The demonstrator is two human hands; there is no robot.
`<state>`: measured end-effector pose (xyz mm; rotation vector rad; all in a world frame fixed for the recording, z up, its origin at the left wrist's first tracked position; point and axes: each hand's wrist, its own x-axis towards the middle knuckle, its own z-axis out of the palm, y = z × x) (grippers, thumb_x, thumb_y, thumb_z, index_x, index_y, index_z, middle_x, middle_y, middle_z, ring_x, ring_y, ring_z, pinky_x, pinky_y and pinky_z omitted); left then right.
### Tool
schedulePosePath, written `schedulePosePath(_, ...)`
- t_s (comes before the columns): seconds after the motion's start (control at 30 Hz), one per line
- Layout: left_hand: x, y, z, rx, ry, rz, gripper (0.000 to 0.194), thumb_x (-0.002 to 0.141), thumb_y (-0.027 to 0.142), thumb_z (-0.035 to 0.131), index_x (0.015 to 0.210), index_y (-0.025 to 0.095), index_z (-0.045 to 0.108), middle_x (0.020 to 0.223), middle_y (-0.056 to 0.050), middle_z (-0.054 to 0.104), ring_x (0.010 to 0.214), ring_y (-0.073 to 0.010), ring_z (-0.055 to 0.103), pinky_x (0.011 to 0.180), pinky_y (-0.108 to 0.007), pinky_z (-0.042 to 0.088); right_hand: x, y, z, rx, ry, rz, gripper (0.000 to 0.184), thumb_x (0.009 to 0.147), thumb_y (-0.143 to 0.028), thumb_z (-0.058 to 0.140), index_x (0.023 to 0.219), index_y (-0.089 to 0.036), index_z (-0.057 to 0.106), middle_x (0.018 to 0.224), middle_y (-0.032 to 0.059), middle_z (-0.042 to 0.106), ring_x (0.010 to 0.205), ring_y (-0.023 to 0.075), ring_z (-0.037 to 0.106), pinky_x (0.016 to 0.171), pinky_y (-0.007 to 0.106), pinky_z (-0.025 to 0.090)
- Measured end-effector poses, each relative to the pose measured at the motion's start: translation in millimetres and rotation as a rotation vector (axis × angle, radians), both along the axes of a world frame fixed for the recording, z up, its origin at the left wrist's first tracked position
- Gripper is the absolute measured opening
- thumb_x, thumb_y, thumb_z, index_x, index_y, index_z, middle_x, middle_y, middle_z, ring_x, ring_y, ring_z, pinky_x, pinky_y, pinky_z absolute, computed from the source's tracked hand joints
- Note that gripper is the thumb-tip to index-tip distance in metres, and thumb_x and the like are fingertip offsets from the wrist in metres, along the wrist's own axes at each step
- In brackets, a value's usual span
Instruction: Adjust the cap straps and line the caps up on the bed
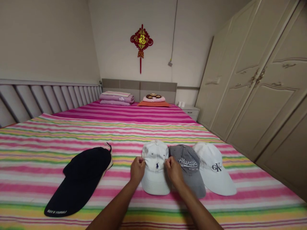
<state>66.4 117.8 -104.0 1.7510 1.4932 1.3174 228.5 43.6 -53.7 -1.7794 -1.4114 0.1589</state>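
Note:
A white baseball cap (155, 182) with a small dark polo-player emblem lies on the bed, its brim toward me. My left hand (137, 169) pinches the left side of its crown, and my right hand (173, 169) pinches the right side. Just right of it, partly behind my right hand and wrist, is a grey cap (188, 156) with white "Always" lettering. A second white cap (211, 163), marked "CK"-like in black, lies beyond the grey one, touching it. Apart on the left rests a black long-brimmed cap (83, 175) with small white writing on its brim edge.
The bed has a striped bedspread (124, 131). Folded purple bedding (117, 98) and an orange pillow (153, 103) lie at the headboard (120, 83). A slatted rail (59, 95) runs along the left; a nightstand (192, 111) and tall wardrobe (259, 95) stand at right.

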Motion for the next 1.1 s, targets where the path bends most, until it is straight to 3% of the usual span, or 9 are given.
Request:
schedulePosePath(0.17,1,0,-2.0,0.018,-0.029,-0.011,0.005,0.069,0.024,0.046,0.068,0.020,0.049,0.068,-0.001,0.058,0.066,-0.0166,0.055,0.064,-0.028,0.042,10,0,2.5,-0.013,0.017,-0.003,0.018,0.079,-0.023,0.037,0.065,-0.019,0.047,0.060,0.0022,0.057,0.058,0.0155,0.053,0.054,0.024,0.034)
schedulePosePath(0.33,0,0,-6.0,0.047,-0.070,-0.026,0.006,0.070,0.024,0.046,0.069,0.020,0.050,0.069,-0.001,0.059,0.067,-0.0170,0.056,0.064,-0.029,0.043,15,18,12.7,-0.055,-0.004,0.016,0.018,0.081,-0.017,0.038,0.076,-0.015,0.055,0.068,0.0035,0.062,0.062,0.0145,0.055,0.058,0.025,0.036)
schedulePosePath(0.63,1,4,-12.8,0.072,-0.087,-0.034,0.007,0.071,0.024,0.046,0.070,0.020,0.051,0.069,-0.002,0.059,0.067,-0.0171,0.055,0.064,-0.029,0.042,15,45,19.6,-0.105,-0.054,0.003,0.022,0.084,-0.031,0.048,0.070,-0.014,0.053,0.064,-0.0026,0.054,0.060,0.0114,0.052,0.062,0.029,0.041)
schedulePosePath(0.93,-1,2,-14.5,0.079,-0.106,0.016,0.007,0.072,0.025,0.045,0.070,0.020,0.049,0.071,-0.003,0.058,0.071,-0.0189,0.055,0.066,-0.031,0.042,26,41,21.3,-0.079,-0.073,0.007,0.018,0.082,-0.025,0.046,0.067,-0.016,0.049,0.060,-0.0031,0.051,0.056,0.0117,0.048,0.056,0.026,0.035)
schedulePosePath(1.1,-1,1,-12.8,0.061,-0.128,0.020,0.008,0.072,0.026,0.046,0.070,0.020,0.051,0.070,-0.003,0.059,0.068,-0.0178,0.056,0.064,-0.030,0.043,29,34,28.6,-0.053,-0.076,0.011,0.018,0.081,-0.025,0.041,0.068,-0.017,0.050,0.061,0.0014,0.055,0.057,0.0145,0.049,0.054,0.026,0.032)
